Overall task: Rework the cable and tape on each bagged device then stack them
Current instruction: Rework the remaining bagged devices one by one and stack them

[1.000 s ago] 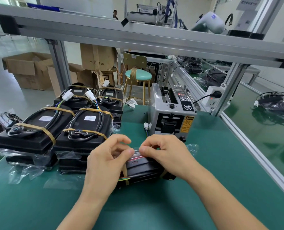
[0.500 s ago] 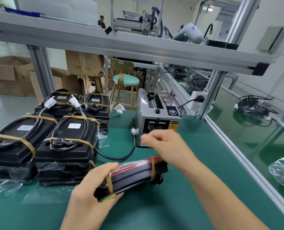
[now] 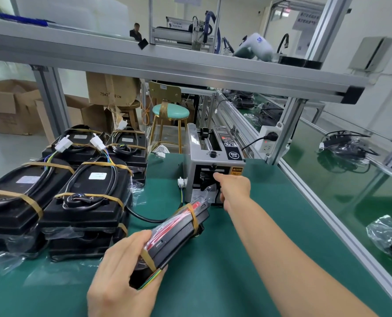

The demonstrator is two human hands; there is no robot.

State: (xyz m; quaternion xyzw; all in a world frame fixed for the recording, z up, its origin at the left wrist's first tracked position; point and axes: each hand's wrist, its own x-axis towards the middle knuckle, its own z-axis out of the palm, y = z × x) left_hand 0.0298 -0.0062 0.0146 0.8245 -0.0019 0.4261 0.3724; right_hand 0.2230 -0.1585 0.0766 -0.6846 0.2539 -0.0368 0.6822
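Item: my left hand point(image 3: 124, 271) clamps the bagged device point(image 3: 179, 232), right hand point(image 3: 232, 188) fingers curled at the tape dispenser point(image 3: 213, 161) mouth, grip unclear; taped stacks point(image 3: 87, 197) stand just left.

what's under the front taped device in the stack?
Under the front taped device lies another bagged device, a tape band and clear plastic showing. Its top face and cable are covered.

Open green table point(image 3: 270, 225) lies to my right and in front of me, wide enough for my arm. To my left the stacked devices point(image 3: 85, 193) wall off that side. Straight ahead the tape dispenser point(image 3: 213, 161) blocks the way, its cable point(image 3: 149, 217) crossing the gap between them.
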